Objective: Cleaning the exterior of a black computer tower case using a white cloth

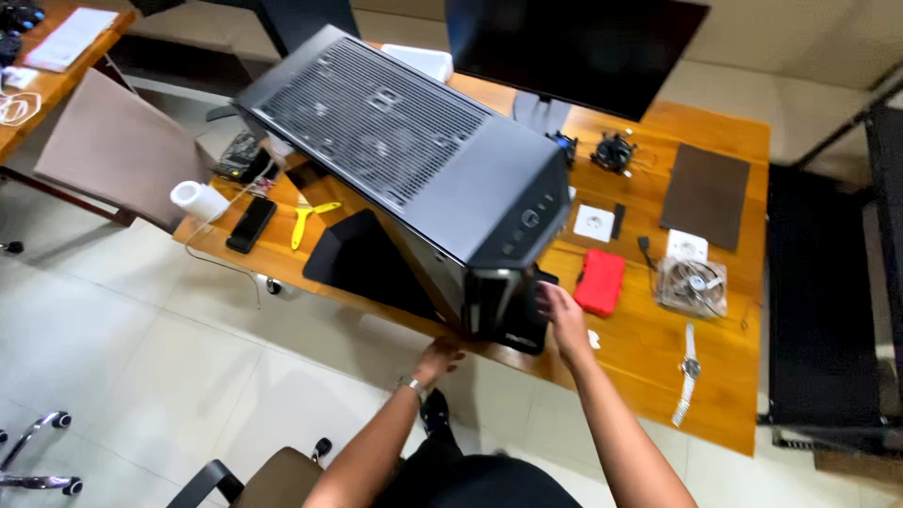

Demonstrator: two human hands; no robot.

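Note:
A large black computer case [414, 150] stands tilted on the wooden desk [649, 348], its mesh top panel facing up toward the camera. My left hand [438, 358] grips the case's lower front corner at the desk edge, with a bracelet on that wrist. My right hand [562, 318] presses flat against the lower right side of the case front. Just to the right of that hand lies a red box [600, 281].
On the desk: a monitor [574, 47], a transparent case fan [691, 286], a cooler fan [613, 152], a wristwatch [689, 372], a brown mat [705, 196], a black phone [251, 224], yellow pliers [307, 220], a tape roll [198, 199]. A chair [259, 475] stands below me.

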